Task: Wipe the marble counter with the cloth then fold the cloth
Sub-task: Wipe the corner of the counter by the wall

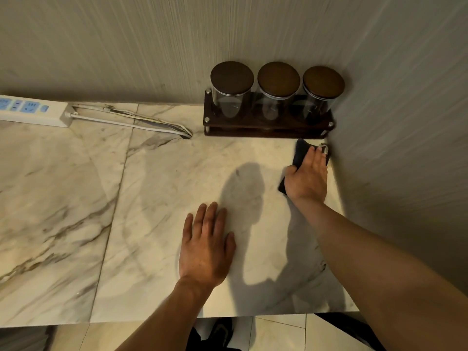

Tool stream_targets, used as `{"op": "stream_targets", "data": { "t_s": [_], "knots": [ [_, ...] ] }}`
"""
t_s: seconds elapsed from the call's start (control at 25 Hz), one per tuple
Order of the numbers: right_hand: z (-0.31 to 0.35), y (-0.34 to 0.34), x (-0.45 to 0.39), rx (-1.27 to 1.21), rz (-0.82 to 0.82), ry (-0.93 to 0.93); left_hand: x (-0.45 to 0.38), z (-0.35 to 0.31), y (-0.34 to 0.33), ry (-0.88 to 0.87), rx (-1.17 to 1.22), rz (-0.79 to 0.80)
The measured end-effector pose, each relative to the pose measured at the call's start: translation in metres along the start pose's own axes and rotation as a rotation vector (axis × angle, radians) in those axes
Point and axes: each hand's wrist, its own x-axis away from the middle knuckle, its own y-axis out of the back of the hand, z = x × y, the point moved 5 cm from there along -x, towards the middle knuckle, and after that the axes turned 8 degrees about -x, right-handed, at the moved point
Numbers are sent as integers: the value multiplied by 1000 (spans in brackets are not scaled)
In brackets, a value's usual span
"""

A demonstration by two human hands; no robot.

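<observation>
A dark cloth (pixel 300 152) lies on the pale veined marble counter (pixel 162 188) in the far right corner, close to the side wall. My right hand (pixel 307 177) presses flat on top of it, thumb curled at its left edge, and hides most of the cloth. My left hand (pixel 206 245) rests palm down on the bare marble near the middle, fingers slightly spread, holding nothing. A small metal ring shows by the fingertips of my right hand.
A dark wooden rack (pixel 268 127) with three glass jars (pixel 277 91) with brown lids stands against the back wall just beyond the cloth. A white power strip (pixel 33 111) and its cables (pixel 141 121) lie at the back left. The counter's front edge (pixel 177 319) is near me.
</observation>
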Motion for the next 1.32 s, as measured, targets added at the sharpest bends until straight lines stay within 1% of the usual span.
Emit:
{"op": "stream_targets", "data": {
  "t_s": [0.28, 0.6, 1.12, 1.32],
  "knots": [
    [-11, 6, 22, -19, -56, -94, 0, -1, 0, -11, -2, -30],
    [-19, 12, 53, -14, -95, -129, 0, -1, 0, 0, -9, -38],
    [-48, 16, 129, -40, -178, -214, 1, 1, 0, -31, 48, -28],
    [-61, 19, 163, -24, -196, -251, -1, 3, 2, -43, 110, -34]
  ]
}}
